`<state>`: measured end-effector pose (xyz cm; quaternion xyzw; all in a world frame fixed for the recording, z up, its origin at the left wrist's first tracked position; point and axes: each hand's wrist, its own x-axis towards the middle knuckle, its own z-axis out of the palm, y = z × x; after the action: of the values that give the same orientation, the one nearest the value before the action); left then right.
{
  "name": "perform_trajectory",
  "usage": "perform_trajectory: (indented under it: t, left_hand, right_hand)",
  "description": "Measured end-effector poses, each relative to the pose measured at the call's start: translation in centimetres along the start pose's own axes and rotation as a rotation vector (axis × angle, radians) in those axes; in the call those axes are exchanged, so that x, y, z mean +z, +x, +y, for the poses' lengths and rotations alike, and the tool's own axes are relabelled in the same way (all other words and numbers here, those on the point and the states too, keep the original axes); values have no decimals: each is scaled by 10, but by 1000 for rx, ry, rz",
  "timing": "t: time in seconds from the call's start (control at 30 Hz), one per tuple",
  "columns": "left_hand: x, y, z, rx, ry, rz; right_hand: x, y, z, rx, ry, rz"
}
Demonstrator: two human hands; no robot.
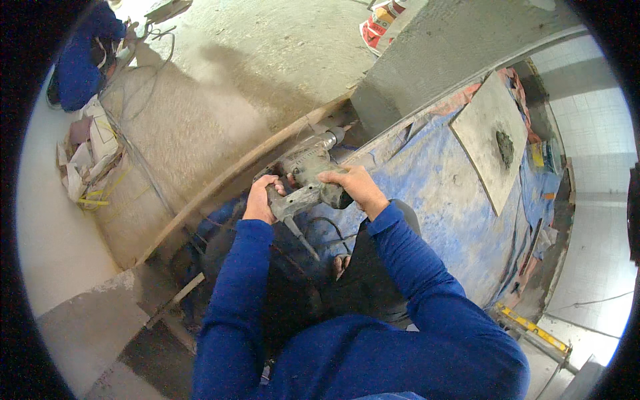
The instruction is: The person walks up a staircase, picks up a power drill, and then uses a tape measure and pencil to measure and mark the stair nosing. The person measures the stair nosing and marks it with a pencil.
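Both my hands are on a dusty grey rotary hammer [303, 163], held in front of me. My left hand [263, 199] wraps round its rear handle, from which the cord sleeve hangs toward my legs. My right hand [357, 189] is closed over the right side of the body, thumb on top. The hammer's chuck [331, 137] points away to the upper right, at the corner where the floor edge meets a low grey wall [407, 80]. The bit's tip is hard to make out in the dust there.
A dusty blue tarp [433, 193] covers the area to my right, with a square board [497, 137] bearing a mortar lump. A yellow spirit level [533, 328] lies lower right. Torn bags [93, 153] and cables sit left, near another person's blue clothing [83, 60]. A curved raised edge [220, 180] crosses ahead.
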<state>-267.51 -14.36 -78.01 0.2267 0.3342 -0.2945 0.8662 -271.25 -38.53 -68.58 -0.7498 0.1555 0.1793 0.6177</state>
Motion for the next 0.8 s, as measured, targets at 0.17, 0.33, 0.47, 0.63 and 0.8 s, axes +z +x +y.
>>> perform_trajectory:
  t: [0.17, 0.33, 0.47, 0.63, 0.8]
  left_hand:
    - [1, -1, -2, 118, 185, -13]
    - [3, -15, 1, 85, 113, 17]
    - [-2, -29, 7, 116, 104, 11]
    - [-12, -45, 17, 97, 106, 6]
    - [-17, -62, 24, 131, 166, -5]
  right_hand:
    - [-3, -9, -8, 88, -22, 26]
    - [7, -11, -7, 76, -58, 57]
    - [11, -14, 0, 40, 59, -21]
    - [28, -20, 0, -19, -52, 16]
    - [38, -33, -3, 0, -47, 16]
